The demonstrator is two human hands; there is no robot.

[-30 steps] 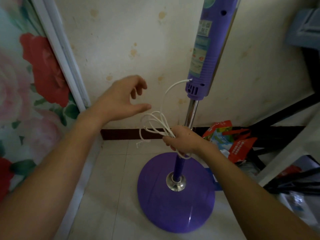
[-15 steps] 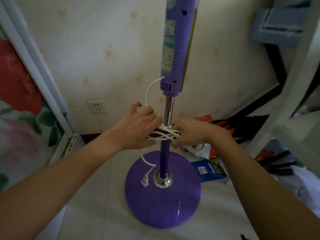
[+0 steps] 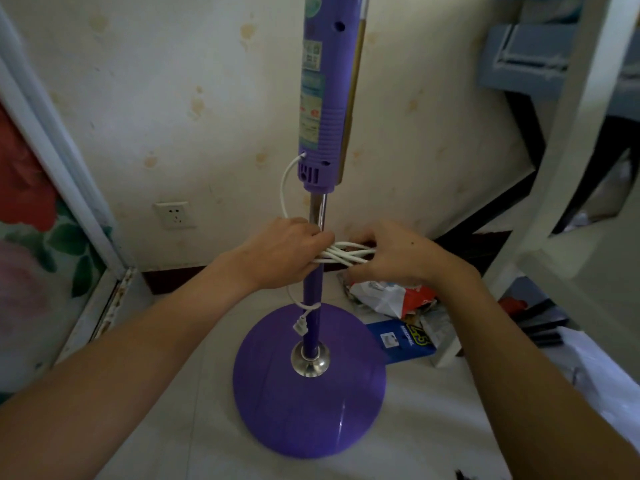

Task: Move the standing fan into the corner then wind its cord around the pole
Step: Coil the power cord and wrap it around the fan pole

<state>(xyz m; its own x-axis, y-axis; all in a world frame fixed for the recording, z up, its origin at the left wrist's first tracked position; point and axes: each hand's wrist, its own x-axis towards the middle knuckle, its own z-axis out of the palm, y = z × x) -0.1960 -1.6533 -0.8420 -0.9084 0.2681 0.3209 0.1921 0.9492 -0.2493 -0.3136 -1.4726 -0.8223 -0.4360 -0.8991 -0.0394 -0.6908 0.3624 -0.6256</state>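
The purple standing fan stands upright near the stained wall on its round purple base point(image 3: 308, 403). Its pole point(image 3: 313, 292) is purple below and chrome above, under the purple control column point(image 3: 325, 98). The white cord point(image 3: 346, 255) leaves the column, loops down, and lies in a bundle of several strands across the pole. My left hand point(image 3: 284, 252) grips the pole and the cord bundle from the left. My right hand point(image 3: 391, 252) holds the bundle's right end. The white plug point(image 3: 300, 326) hangs loose beside the lower pole.
A wall socket point(image 3: 175, 214) sits low on the wall at left. A flowered panel in a white frame point(image 3: 52, 188) closes the left side. Crumpled bags point(image 3: 391, 296) and a blue box point(image 3: 403, 341) lie on the floor right of the base. A white furniture leg point(image 3: 561, 140) slants at right.
My left hand came down from open air onto the cord at the pole. The loose loops have been drawn into a tight bundle across the pole, and the plug has risen off the base.
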